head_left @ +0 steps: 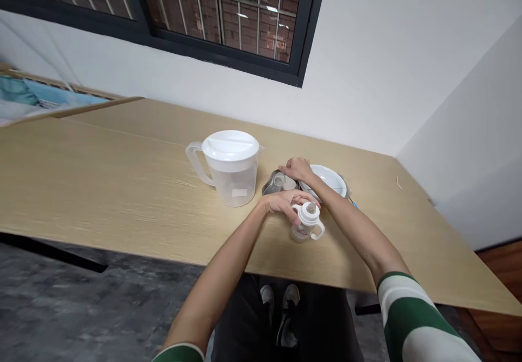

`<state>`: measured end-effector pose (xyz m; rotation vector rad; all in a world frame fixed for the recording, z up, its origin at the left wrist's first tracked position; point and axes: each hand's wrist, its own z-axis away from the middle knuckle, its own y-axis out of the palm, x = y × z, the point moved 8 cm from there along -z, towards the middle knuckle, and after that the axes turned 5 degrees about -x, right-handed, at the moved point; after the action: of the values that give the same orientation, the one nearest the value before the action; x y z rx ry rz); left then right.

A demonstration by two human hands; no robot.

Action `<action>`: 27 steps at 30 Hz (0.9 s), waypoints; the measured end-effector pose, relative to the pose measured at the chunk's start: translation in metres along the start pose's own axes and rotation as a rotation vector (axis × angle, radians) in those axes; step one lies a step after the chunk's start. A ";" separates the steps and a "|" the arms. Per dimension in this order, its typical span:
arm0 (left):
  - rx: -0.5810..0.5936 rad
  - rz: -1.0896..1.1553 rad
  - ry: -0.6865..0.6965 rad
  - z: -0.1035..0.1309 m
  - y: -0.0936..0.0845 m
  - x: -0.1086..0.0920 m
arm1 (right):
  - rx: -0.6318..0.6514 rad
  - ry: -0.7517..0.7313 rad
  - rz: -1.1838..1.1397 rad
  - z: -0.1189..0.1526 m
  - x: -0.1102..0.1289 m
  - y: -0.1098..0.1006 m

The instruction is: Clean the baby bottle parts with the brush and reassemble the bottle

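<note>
A clear baby bottle (302, 232) with a white collar, two white handles and a pale teat stands close to the table's front edge. My left hand (285, 205) is closed around its upper part from the left, the thumb near the collar. Behind it lies a shiny metal tray (267, 188) with a clear, cap-like piece (279, 181) in it. Above the tray's right side is my right hand (298, 168), its fingers curled down. Whatever these fingers hold, if anything, is hidden. My right forearm crosses in front of a white bowl (330, 178).
Left of the tray stands a large lidded pitcher (233, 180), its handle pointing left. A small blue-tipped item (354, 203) lies beside the bowl. The wooden table (122, 188) runs along a white wall below a barred window (228, 14).
</note>
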<state>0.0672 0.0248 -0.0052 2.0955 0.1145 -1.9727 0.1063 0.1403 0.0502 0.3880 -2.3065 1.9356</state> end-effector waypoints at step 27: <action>-0.245 -0.088 0.052 -0.016 -0.008 0.003 | -0.365 -0.024 -1.079 0.173 -0.074 -0.075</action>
<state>0.0814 0.0357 -0.0089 2.0133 0.4418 -1.8458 0.2110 -0.0318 0.0716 1.2573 -1.7445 0.9608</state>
